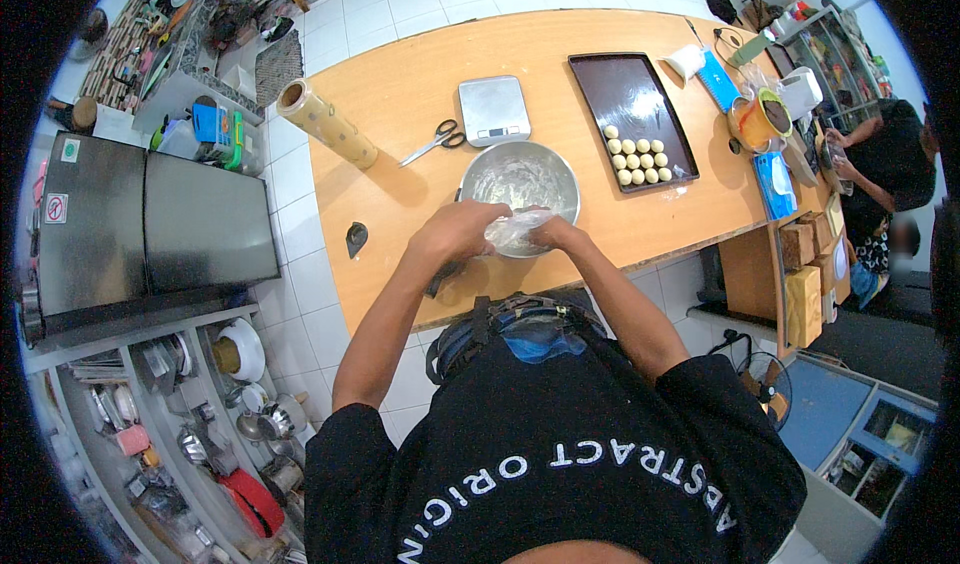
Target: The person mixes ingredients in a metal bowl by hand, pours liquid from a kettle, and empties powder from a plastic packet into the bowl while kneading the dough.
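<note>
My left hand and my right hand are closed on a crumpled piece of clear plastic over the near part of a steel bowl, which has pale residue inside. A digital scale sits just behind the bowl. Black-handled scissors and an upright roll of patterned wrap stand or lie to the left. A dark tray to the right holds several pale dough balls. A small dark item lies left of my left hand.
Cups, blue boxes and other items crowd the table's right end. A person works beyond it. A dark fridge and shelves of metalware are at the left. Yellow blocks sit on a shelf at right.
</note>
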### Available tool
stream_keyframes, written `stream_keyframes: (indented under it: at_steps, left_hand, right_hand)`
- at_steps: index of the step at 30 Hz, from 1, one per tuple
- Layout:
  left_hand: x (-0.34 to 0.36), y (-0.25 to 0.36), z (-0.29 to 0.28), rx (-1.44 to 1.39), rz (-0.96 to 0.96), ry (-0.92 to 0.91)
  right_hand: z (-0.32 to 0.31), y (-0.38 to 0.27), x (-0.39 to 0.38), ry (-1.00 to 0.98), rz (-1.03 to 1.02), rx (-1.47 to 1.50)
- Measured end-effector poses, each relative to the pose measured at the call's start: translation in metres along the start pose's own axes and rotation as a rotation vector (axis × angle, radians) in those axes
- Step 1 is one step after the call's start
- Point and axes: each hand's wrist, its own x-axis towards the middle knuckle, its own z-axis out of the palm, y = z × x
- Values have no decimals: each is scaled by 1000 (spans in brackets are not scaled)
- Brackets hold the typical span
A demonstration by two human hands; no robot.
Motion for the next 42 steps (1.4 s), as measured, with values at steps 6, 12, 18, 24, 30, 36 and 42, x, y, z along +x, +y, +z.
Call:
stream_keyframes:
  at_steps: [6, 12, 18, 24, 30, 36, 42]
  left_hand:
    - [8, 5, -5, 128, -44, -1]
    - [12, -3, -2, 212, 0, 79]
    - [18, 0, -8, 265, 7, 40]
    - [18, -8, -3, 253, 15, 46]
    - [19, 10, -14, 262, 9, 31]
    - [23, 8, -10, 238, 50, 58]
    - [24, 15, -14, 245, 23, 62]
  right_hand:
    - [7, 8, 2, -14, 141, 130]
    - [8, 5, 5, 44, 96, 222]
    - [20, 28, 9, 185, 40, 190]
    - [-20, -29, -13, 24, 217, 186]
    - [-7, -13, -9, 93, 112, 213]
    - [-11, -26, -12, 96, 103, 196]
    - [-15, -35, -15, 129, 146, 113]
